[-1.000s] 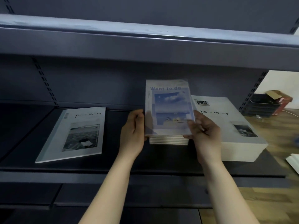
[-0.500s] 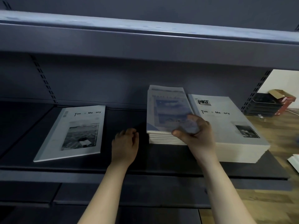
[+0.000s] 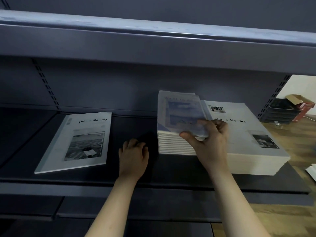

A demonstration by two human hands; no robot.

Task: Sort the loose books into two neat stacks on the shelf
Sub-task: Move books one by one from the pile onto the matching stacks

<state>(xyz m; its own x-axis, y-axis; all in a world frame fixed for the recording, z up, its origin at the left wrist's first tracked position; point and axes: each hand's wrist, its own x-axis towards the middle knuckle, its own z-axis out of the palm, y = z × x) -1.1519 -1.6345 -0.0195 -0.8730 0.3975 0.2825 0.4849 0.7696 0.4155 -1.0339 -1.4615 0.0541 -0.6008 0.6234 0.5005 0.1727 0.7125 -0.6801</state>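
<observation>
**Operator:** What are my hands doing?

**Observer:** Your right hand (image 3: pixel 210 146) pinches the near right corner of the blue book (image 3: pixel 177 113), with your thumb at its front edge and your fingers on the cover. Your left hand (image 3: pixel 134 154) rests on the shelf (image 3: pixel 171 170) with its fingers loosely curled, holding nothing.

**Operator:** Where's that book?

**Observer:** It's on top of the small stack (image 3: pixel 174 146), a little askew. The bigger white stack (image 3: pixel 253 161) sits just beside it on your right. One loose white book (image 3: pixel 77 142) lies flat, well off to your left. Black trays (image 3: pixel 280 110) stand past the shelf's right end.
</observation>
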